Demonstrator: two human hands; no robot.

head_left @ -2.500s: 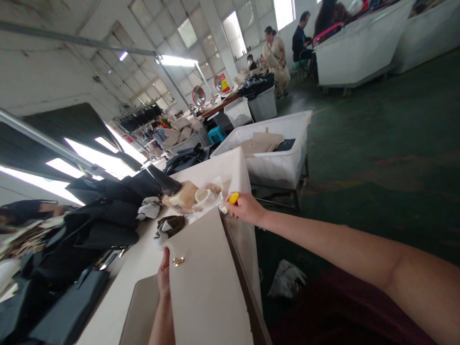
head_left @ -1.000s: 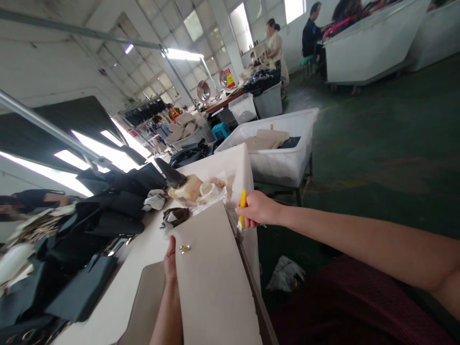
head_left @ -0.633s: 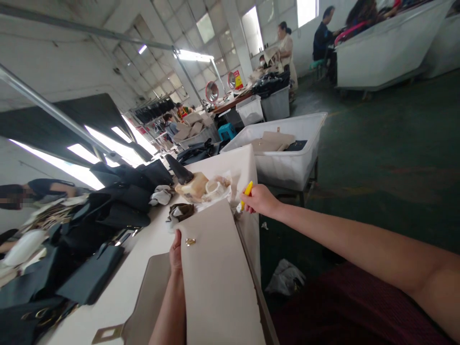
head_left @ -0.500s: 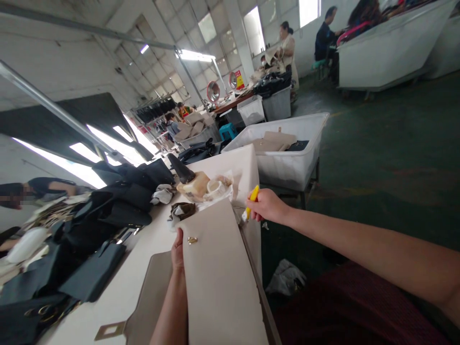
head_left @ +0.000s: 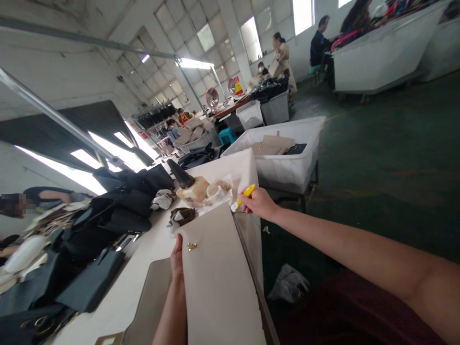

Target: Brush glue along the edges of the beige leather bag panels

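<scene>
a broad, flat cream leather handbag flap is held up by the bare left hand, its grip closed narrowly on the flap's edge, with the fingers hidden behind the leather. a small gold metal clasp is fixed near the flap's upper end, just beside the left hand. the bare right hand is held just past the flap's far corner, and a slim yellow-handled tool is pinched in its grip. the tool's exact kind cannot be told, and whether its pale tip touches the flap cannot be made out.

the flap is carried above a long white bench, over a taupe leather panel lying beneath the left wrist. a clear plastic sheet with a tan lump and a black cone-shaped piece is placed just beyond the flap, near a crumpled dark cloth.

as far as the pictures show, the handling of this flap is unfinished, and much is left: black leather handbags are heaped along the bench. only a few pieces are set apart, with cream leather pieces laid in a white plastic bin on a metal stand.
</scene>
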